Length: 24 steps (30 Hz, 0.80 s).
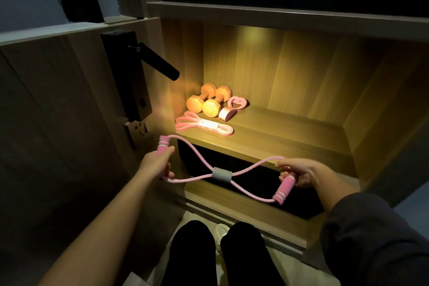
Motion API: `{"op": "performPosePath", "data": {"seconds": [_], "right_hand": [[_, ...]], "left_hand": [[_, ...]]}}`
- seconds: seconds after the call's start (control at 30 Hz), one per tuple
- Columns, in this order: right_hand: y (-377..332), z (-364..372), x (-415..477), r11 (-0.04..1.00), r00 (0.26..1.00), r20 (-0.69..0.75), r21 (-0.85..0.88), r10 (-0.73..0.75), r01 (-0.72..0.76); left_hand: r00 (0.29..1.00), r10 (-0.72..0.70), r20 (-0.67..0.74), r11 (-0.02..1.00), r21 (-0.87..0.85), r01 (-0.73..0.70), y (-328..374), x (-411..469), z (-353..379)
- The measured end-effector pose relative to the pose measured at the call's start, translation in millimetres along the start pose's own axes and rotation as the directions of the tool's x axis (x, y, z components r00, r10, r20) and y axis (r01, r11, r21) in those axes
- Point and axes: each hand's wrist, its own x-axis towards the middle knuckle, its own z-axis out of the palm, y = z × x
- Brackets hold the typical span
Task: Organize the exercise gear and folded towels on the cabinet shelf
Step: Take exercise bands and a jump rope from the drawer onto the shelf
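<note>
1 lit cabinet shelf [290, 132] carries the gear in its left rear corner, beside a wooden door [58, 111] with a black lever handle [160, 62]. In front of the shelf edge, a pink figure-8 stretch band [282, 190] hangs in the air between both hands. The left hand [157, 162] has its fingers clamped round one foam grip, and the right hand [299, 173] has its fingers clamped round the other. On the shelf, 2 orange dumbbells [211, 107] lie side by side. A bundle of flat pink bands [204, 125] lies just in front, with pink heart-shaped pieces [226, 114] to the right. A grey sleeve [220, 175] cinches the band's middle.
</note>
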Motion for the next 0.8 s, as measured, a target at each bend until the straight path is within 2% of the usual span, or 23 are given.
{"op": "performPosePath", "data": {"seconds": [0.13, 0.23, 0.33, 0.53, 0.67, 0.8], "right_hand": [[-9.6, -3.2, -9.7, 0.992, 0.983, 0.166, 0.114, -0.076, 0.057], [-6.8, 5.8, -4.2, 0.875, 0.959, 0.129, 0.452, -0.253, 0.171], [5.8, 21.2, 1.7, 0.764, 0.944, 0.096, 0.616, -0.315, 0.192], [19.1, 59.7, 7.2, 0.801, 0.921, 0.229, 0.585, -0.314, 0.128], [18.4, 54.3, 16.5, 0.830, 0.948, 0.223, 0.553, -0.227, 0.069], [14.1, 46.3, 20.3, 0.881, 0.957, 0.141, 0.443, -0.253, 0.167]], "left_hand": [[0.998, -0.057, 0.028, 0.980, -0.187, 0.061, -14.8, 7.9, -0.5], [0.997, -0.070, 0.017, 0.961, -0.268, 0.072, -21.3, 6.6, 5.2], [0.998, -0.061, 0.024, 0.941, -0.333, 0.065, -21.2, 1.0, 15.8], [0.995, 0.037, 0.088, 0.949, -0.315, -0.007, -16.5, -9.4, 24.2], [0.997, 0.035, 0.070, 0.945, -0.326, -0.010, -21.6, -4.7, 12.3], [0.998, -0.005, 0.063, 0.938, -0.347, 0.026, -38.9, 2.3, 4.7]]}}
